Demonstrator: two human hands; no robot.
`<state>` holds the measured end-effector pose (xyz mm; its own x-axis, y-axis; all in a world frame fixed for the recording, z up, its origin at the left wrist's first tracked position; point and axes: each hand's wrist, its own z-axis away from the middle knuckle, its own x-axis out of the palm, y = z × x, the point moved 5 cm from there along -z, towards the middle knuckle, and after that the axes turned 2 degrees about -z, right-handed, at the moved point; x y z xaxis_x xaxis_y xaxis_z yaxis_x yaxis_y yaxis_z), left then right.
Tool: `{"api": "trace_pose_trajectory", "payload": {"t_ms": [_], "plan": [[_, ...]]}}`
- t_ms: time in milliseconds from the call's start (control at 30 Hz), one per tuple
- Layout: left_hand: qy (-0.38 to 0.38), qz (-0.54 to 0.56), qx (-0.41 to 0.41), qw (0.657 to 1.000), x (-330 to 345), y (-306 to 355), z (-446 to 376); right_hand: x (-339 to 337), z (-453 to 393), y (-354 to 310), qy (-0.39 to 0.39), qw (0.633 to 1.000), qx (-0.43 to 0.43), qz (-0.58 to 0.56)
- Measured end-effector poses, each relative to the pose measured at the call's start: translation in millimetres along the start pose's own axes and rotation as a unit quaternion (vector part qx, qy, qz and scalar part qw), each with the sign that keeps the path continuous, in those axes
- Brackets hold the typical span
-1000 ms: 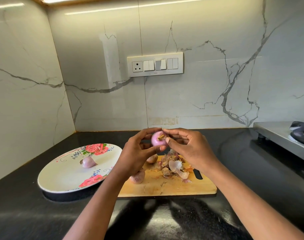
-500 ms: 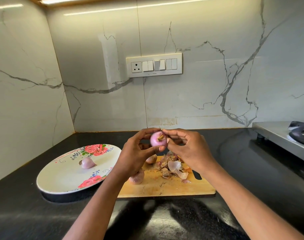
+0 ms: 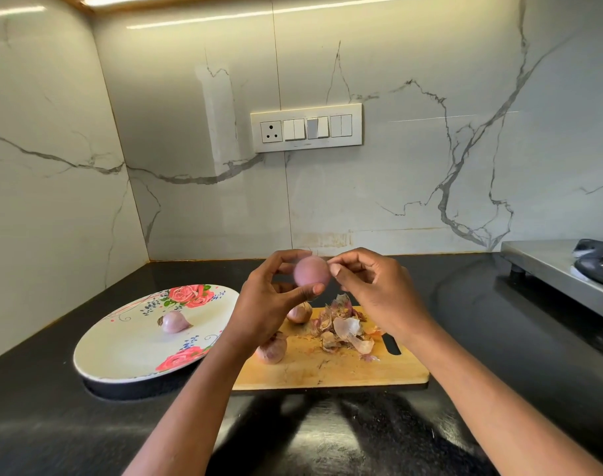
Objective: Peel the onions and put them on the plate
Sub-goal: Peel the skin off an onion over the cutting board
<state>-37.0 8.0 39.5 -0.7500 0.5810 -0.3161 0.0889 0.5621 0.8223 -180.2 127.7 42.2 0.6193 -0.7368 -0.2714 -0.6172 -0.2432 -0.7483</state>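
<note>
One peeled onion (image 3: 174, 321) already lies on the flowered plate (image 3: 121, 352) to your left, and the one in your hands is close to joining it. Your left hand (image 3: 269, 304) grips the held onion (image 3: 311, 273) between curled fingers and thumb, above the cutting board (image 3: 331, 367). A moment ago a brown scrap of skin showed on its upper face; now that face is smooth and pink, so you have turned it or cleared the scrap. Your right hand (image 3: 375, 293) has its fingertips pinched together just beside the onion's right edge; whether they hold a shred of skin, you cannot tell. Two unpeeled onions (image 3: 271, 350) wait on the board near the pile of peels (image 3: 344, 329).

All of it sits on a glossy black counter (image 3: 499, 355), backed by veined marble walls with a switch panel (image 3: 306, 128), and a steel stove (image 3: 564, 269) stands at far right.
</note>
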Motion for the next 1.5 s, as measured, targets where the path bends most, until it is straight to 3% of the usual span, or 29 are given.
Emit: {"api": "trace_pose_trajectory", "payload": {"t_ms": [300, 700, 1033, 1500], "plan": [[0.013, -0.01, 0.001, 1.0, -1, 0, 0, 0, 3, -3, 0.02, 0.999, 0.007, -0.044], [-0.005, -0.005, 0.004, 1.0, -1, 0, 0, -3, 2, 2, 0.056, 0.997, -0.003, 0.053], [-0.019, 0.003, 0.01, 1.0, 0, 1, 1, 6, -2, 5, -0.05, 0.995, 0.04, -0.072], [-0.048, 0.023, 0.031, 0.998, -1, 2, -1, 0, 1, -1, -0.019, 0.999, -0.017, -0.042]]}}
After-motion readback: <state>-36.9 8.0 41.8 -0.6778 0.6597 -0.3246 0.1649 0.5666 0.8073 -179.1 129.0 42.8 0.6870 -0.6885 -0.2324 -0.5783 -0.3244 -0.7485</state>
